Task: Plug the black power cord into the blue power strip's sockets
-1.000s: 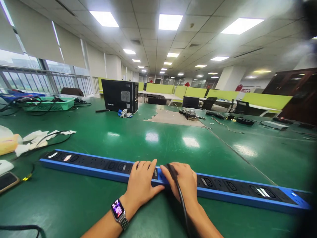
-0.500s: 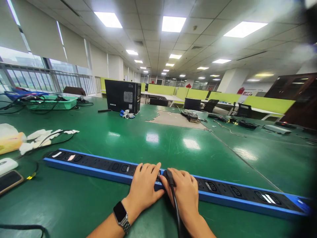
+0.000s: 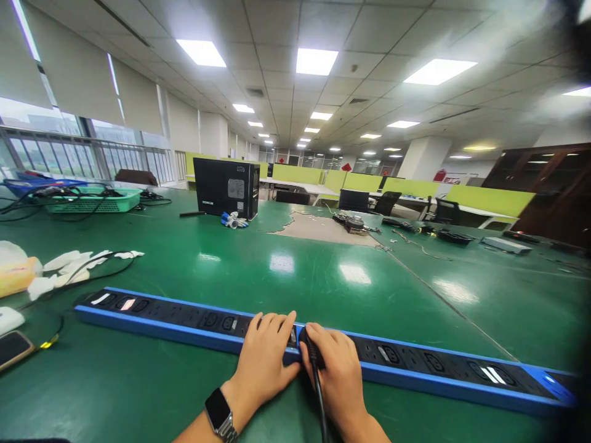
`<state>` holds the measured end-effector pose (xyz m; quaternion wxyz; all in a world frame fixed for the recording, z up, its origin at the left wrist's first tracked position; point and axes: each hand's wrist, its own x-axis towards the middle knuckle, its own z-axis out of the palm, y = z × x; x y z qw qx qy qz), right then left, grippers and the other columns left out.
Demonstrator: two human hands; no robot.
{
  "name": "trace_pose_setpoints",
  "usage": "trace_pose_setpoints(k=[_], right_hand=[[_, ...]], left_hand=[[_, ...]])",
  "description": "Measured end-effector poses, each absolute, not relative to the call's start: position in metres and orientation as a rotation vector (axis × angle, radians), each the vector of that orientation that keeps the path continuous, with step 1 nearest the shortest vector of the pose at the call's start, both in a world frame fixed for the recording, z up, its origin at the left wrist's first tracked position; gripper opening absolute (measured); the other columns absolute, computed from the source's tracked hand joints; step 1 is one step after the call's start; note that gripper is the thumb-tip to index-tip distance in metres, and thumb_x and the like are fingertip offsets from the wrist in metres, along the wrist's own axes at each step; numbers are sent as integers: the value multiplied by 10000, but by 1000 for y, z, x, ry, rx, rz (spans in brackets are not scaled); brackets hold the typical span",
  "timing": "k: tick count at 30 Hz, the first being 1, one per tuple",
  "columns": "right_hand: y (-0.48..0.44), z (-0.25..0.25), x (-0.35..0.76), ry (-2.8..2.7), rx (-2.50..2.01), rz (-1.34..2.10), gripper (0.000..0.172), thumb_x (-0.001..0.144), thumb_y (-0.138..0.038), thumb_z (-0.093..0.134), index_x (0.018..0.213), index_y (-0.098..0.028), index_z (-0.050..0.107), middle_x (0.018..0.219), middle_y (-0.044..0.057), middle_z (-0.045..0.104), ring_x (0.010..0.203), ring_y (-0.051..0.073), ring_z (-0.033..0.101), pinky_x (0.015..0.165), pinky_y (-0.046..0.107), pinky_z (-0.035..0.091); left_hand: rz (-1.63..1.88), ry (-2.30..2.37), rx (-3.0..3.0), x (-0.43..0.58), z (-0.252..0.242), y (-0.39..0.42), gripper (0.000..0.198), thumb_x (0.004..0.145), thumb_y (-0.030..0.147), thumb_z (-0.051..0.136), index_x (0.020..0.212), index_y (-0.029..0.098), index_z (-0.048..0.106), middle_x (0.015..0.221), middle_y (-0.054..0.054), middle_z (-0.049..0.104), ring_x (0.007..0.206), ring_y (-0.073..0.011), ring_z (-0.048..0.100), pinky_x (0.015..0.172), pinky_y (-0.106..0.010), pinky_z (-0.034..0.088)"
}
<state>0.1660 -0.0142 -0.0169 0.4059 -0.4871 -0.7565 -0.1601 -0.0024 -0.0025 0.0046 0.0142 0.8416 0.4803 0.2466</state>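
Note:
A long blue power strip with black sockets lies across the green table in front of me. My left hand rests flat on its middle, fingers stretched over the sockets and the thumb against the front edge. Beside it, touching, my right hand is closed round a black plug that sits at a socket on the strip. The plug's black cable runs back over my right wrist toward me. A watch is on my left wrist.
At the far left lie a phone, a white object, white gloves and a black wire. A green basket of cables and a black computer case stand farther back. Small parts lie on a bare patch mid-table.
My view has tilted and shifted a little. Both hands have drawn closer together on the strip, and my right hand has slid slightly left with the plug.

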Motion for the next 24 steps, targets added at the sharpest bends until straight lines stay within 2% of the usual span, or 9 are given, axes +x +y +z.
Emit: trace_pose_setpoints(k=[5, 12, 19, 24], right_hand=[[-21, -20, 172, -1983, -1257, -392, 388, 841, -177, 531, 1223, -242, 546, 1143, 42, 682, 949, 199, 603, 888, 386, 408], [-24, -12, 176, -1999, -1423, -290, 643, 725, -199, 552, 1353, -240, 417, 1239, 54, 623, 1081, 253, 551, 999, 476, 354], [-20, -22, 177, -2015, -1572, -387, 534, 698, -206, 561, 1230, -248, 550, 1255, 75, 616, 1132, 312, 529, 980, 510, 353], [-20, -23, 177, -2017, -1609, -386, 527, 684, -210, 577, 1210, -248, 571, 1259, 81, 612, 1143, 316, 518, 971, 494, 361]], left_hand=[[771, 1464, 2614, -3, 6, -3, 682, 769, 376, 620, 1395, 239, 385, 1288, -83, 561, 1195, -283, 469, 1082, -514, 276], [819, 1196, 2644, -1, 11, -7, 576, 827, 251, 551, 1384, 234, 403, 1327, -53, 549, 1217, -230, 458, 1085, -424, 315], [904, 1220, 2605, 15, 8, -4, 463, 880, 183, 500, 1330, 285, 458, 1251, -8, 612, 1130, -200, 521, 1020, -398, 375], [1043, 1194, 2589, 21, 4, 1, 398, 881, 120, 470, 1243, 273, 534, 1154, -4, 665, 1046, -186, 569, 952, -378, 426]])
